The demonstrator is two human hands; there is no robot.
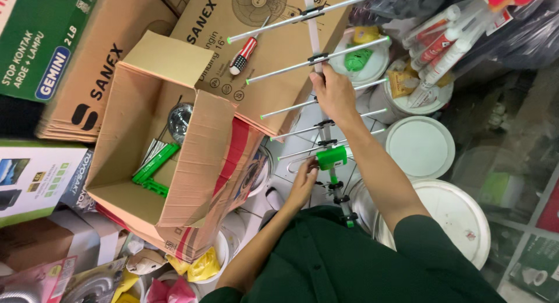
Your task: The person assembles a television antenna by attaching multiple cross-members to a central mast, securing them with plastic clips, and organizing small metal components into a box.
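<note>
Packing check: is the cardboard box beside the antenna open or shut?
Open: the cardboard box has flaps up, green parts visible inside.

Centre: open brown cardboard box (174, 157) is lying tilted.
Top left: green printed carton (41, 35) is resting on flat brown boxes (105, 70).

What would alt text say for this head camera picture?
A person holds a metal antenna upright, right hand gripping its boom, left hand at a green fitting. To the left sits an open cardboard box with green parts inside; white buckets stand to the right.
</note>
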